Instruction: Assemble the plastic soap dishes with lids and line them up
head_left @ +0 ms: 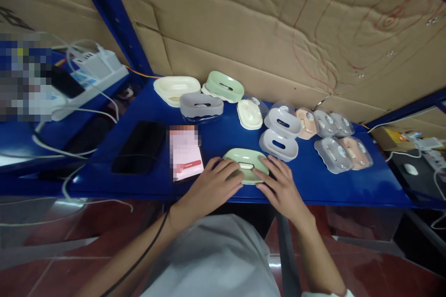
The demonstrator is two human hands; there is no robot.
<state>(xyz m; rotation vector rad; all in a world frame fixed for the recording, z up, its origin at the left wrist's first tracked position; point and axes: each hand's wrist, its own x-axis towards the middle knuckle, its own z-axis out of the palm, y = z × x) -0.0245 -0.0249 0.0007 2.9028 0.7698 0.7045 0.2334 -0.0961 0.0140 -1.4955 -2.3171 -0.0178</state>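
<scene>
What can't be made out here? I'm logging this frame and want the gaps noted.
Head view only:
- Green dish: its near edge is covered by the left hand and right hand.
- Phone: its screen is blurred out.
- Far-left shelf patch: pixelated, contents unreadable.
- Clear-lidded dishes: too small to tell what their round stickers say.
- Right desk: cut off by the frame edge.

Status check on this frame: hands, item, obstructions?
Both hands, left and right, resting on green soap dish. Dish flat on blue shelf. Phone beside left hand.
</scene>
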